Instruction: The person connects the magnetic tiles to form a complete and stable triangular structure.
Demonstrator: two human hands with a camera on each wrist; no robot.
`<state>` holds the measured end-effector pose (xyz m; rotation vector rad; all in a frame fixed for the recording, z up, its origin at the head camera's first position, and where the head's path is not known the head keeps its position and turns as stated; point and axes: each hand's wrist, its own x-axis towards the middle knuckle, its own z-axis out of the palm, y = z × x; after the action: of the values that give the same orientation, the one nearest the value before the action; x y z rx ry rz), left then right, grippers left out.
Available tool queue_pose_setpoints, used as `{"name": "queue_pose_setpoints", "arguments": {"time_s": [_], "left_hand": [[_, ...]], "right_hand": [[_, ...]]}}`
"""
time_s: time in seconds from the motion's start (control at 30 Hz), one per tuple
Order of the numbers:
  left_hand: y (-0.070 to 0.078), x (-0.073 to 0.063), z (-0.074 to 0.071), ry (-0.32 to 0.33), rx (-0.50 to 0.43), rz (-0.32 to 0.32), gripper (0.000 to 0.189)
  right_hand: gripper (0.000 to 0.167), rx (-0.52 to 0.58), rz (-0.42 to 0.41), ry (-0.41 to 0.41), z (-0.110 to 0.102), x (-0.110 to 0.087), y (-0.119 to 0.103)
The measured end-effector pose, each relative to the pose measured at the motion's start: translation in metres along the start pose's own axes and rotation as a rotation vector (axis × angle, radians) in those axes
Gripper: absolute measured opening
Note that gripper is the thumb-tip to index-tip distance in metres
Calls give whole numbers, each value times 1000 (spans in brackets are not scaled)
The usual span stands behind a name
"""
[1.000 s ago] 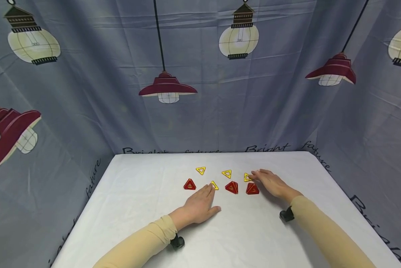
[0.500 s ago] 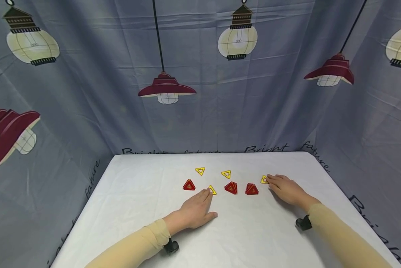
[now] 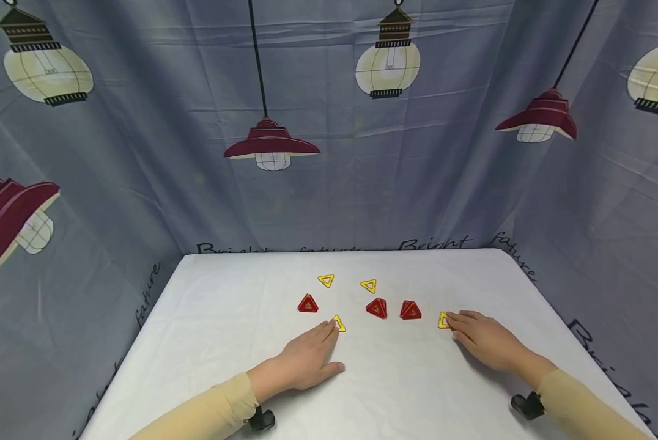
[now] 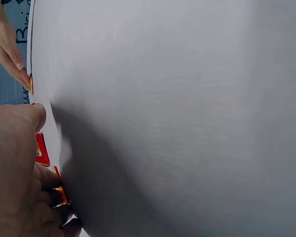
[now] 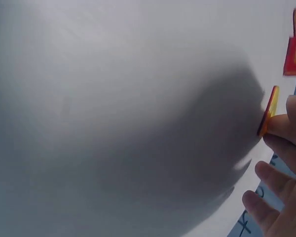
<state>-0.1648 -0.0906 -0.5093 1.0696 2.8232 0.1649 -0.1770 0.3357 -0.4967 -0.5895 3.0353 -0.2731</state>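
My left hand (image 3: 310, 357) lies over the table with its fingers extended, fingertips on a flat yellow triangle frame (image 3: 340, 326). In the left wrist view this yellow triangle (image 4: 62, 187) shows at the fingers, partly hidden behind them. Farther right, my right hand (image 3: 488, 339) touches a second yellow triangle frame (image 3: 443, 320) with its fingertips, fingers mostly straight. That triangle (image 5: 269, 111) appears edge-on at the index finger in the right wrist view. Between the hands, slightly farther back, sit two red pyramids (image 3: 377, 308) (image 3: 410, 310); a third red pyramid (image 3: 308, 304) sits left of them.
Two more yellow triangle frames (image 3: 326, 280) (image 3: 369, 286) lie behind the red pyramids. A white cloth (image 3: 241, 305) covers the table. Grey-blue curtains (image 3: 318, 208) printed with lamps rise along its back and sides.
The right hand has slid its yellow triangle right, away from the red pyramids, then nearer the front. The left hand has drawn its triangle toward the front and slightly left.
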Motion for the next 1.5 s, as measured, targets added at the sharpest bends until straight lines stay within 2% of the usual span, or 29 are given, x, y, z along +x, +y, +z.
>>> {"name": "queue_pose_setpoints", "arguments": {"time_s": [0.23, 0.43, 0.7, 1.0, 1.13, 1.3, 1.4, 1.5], "left_hand": [[0, -18, -4, -24, -33, 9, 78], [2, -26, -4, -31, -56, 16, 78], [3, -29, -4, -23, -47, 39, 78], [4, -30, -4, -16, -54, 51, 78], [3, -29, -4, -28, -51, 48, 77], [-2, -27, -6, -23, -36, 50, 69], [-7, -26, -7, 0, -43, 49, 61], [-12, -23, -8, 33, -73, 49, 54]], "right_hand": [[46, 14, -73, -17, 2, -20, -21], [48, 27, -130, -28, 8, -26, -40], [47, 60, -217, -70, 17, -18, -70], [49, 75, -305, -123, 23, 3, -114], [48, 42, -329, -86, 27, 15, -130], [44, 13, -354, 17, 34, 25, -140], [39, 36, -336, 61, 37, 29, -141], [41, 63, -295, 72, 40, 34, -140]]}}
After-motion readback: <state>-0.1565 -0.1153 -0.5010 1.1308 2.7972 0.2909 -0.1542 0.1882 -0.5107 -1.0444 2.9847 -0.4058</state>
